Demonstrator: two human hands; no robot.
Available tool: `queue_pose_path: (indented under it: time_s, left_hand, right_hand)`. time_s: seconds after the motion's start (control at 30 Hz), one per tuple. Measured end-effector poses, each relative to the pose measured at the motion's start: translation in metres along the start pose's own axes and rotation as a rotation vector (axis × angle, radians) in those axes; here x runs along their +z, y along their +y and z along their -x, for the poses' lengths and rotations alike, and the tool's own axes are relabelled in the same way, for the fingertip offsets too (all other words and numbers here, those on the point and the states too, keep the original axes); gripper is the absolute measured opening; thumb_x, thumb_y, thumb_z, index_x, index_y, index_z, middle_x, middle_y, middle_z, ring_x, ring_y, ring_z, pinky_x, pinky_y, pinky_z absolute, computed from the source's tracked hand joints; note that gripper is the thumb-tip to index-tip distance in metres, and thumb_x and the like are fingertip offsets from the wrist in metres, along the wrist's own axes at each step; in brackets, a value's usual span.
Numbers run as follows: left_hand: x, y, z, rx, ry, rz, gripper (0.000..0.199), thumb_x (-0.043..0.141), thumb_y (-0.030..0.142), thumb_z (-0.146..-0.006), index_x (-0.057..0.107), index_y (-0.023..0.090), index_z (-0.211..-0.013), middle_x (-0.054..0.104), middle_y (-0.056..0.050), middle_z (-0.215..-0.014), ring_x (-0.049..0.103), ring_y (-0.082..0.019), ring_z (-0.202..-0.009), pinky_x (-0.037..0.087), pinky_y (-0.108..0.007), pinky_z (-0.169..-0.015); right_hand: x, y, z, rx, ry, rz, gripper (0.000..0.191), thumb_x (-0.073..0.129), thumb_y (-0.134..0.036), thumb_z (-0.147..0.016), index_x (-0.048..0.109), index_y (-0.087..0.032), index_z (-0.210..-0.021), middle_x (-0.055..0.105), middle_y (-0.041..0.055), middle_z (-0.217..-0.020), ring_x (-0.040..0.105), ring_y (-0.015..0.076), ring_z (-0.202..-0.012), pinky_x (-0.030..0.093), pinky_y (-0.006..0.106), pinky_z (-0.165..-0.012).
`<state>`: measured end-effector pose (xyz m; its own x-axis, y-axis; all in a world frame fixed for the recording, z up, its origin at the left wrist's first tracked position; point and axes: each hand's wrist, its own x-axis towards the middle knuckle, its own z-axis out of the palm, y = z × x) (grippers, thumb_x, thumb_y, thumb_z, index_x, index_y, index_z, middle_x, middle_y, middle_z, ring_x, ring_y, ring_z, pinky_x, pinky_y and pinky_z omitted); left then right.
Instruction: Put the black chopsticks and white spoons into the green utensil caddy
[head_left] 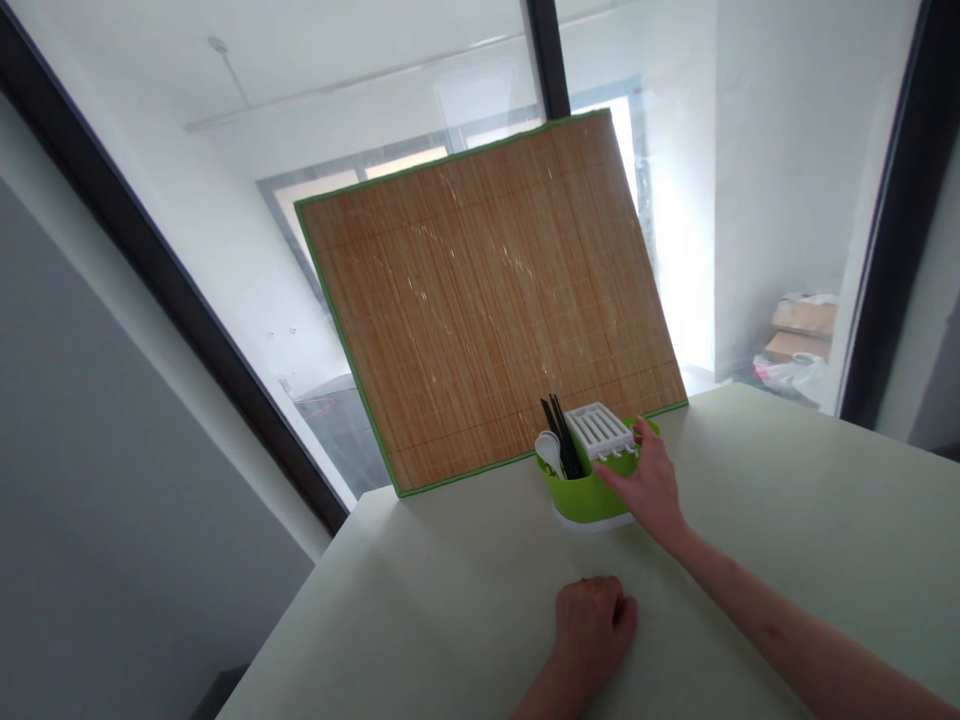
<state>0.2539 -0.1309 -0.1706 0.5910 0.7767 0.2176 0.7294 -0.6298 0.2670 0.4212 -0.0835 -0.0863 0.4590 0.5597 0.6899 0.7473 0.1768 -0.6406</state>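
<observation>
A green utensil caddy [577, 498] with a white base stands on the table. White spoons [549, 452] and black chopsticks [568, 440] stand upright in its left part, and a white slotted rack [598, 428] with small hooks along its front sits over the rest. My right hand [651, 482] is at the caddy's right end. Its thumb reaches across the front below the rack, and the fingers are spread apart from it toward the far side; firm contact cannot be made out. Nearer to me, my left hand [594, 622] rests on the table as a loose fist, with nothing visible in it.
A bamboo mat [487, 300] with green edging leans against the glass behind the pale table [450, 590]. The caddy stands close to the mat's lower right edge. Through the glass, cardboard boxes [804, 318] and a plastic bag [799, 375] are visible.
</observation>
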Motion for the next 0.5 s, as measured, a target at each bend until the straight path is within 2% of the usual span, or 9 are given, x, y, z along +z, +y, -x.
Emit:
queue_pose_path:
  time_s: [0.1,0.2,0.37,0.5]
  left_hand:
    - [0.000,0.000,0.000,0.010,-0.010,-0.001,0.017,0.049,0.030,-0.082,0.058,0.021,-0.072,0.064,-0.001,-0.072,0.056,-0.015,-0.067,0.035,-0.026,-0.062]
    - [0.000,-0.001,-0.001,0.017,-0.017,-0.006,0.016,0.049,0.030,-0.083,0.058,0.021,-0.073,0.064,-0.001,-0.073,0.056,-0.016,-0.068,0.035,-0.026,-0.062]
    - [-0.002,-0.001,-0.001,0.011,-0.025,-0.004,0.018,0.047,0.031,-0.084,0.058,0.021,-0.074,0.064,-0.001,-0.073,0.056,-0.016,-0.068,0.036,-0.026,-0.064]
    - [-0.004,0.000,-0.001,0.007,-0.052,0.008,0.019,0.046,0.032,-0.084,0.059,0.021,-0.075,0.064,-0.001,-0.074,0.056,-0.016,-0.069,0.036,-0.026,-0.065]
  right_hand:
    - [0.017,0.003,0.008,0.090,0.002,0.023,0.089,0.062,-0.060,-0.070,0.026,-0.013,-0.136,0.047,0.0211,-0.126,0.045,0.0356,-0.115,0.039,0.050,-0.091]
    - [0.024,0.002,0.011,0.125,0.002,0.044,0.087,0.062,-0.061,-0.069,0.028,-0.014,-0.133,0.049,0.0211,-0.123,0.046,0.0372,-0.114,0.038,0.051,-0.089]
    - [0.018,-0.003,0.005,0.185,-0.065,0.078,0.069,0.060,-0.060,-0.070,0.040,-0.016,-0.120,0.055,0.0183,-0.112,0.052,0.0363,-0.104,0.043,0.046,-0.080]
    - [0.012,0.005,-0.005,0.217,-0.092,0.099,0.067,0.061,-0.062,-0.067,0.044,-0.017,-0.114,0.057,0.0155,-0.108,0.056,0.0346,-0.098,0.045,0.043,-0.073]
